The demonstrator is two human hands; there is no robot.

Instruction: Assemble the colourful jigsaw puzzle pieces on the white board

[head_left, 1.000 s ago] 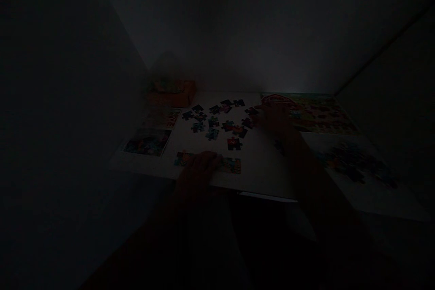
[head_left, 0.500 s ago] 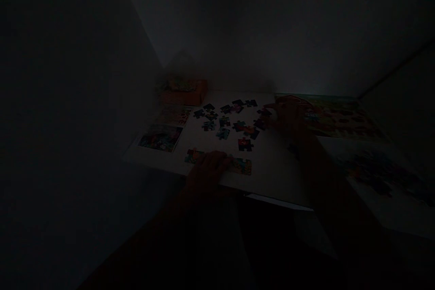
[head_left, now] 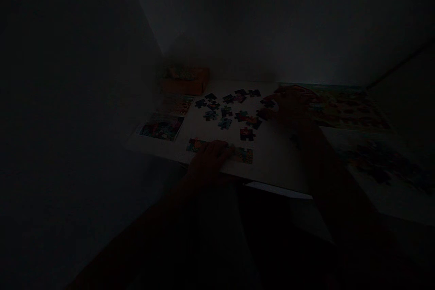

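Observation:
The scene is very dark. My left hand (head_left: 211,156) lies over a joined strip of puzzle pieces (head_left: 244,155) along the near edge of the white table, covering its middle. Its fingers are stretched out and rest on the strip. Farther right, my right hand (head_left: 287,106) reaches in with thumb and index finger apart. Those fingertips are at two loose dark puzzle pieces, one upper (head_left: 268,103) and one lower (head_left: 263,114); whether they press on them is too dim to tell. Several more loose pieces (head_left: 226,111) are scattered between the hands, including a reddish one (head_left: 247,134).
An orange box (head_left: 185,86) stands at the back left, with picture sheets (head_left: 161,127) in front of it. On the right lies a large colourful picture (head_left: 350,111), and nearer me a pile of dark pieces (head_left: 377,161). Walls rise behind and to the left.
The whole view has shifted slightly, so the table sits higher in the picture. Both hands and the pieces keep about the same places on the table.

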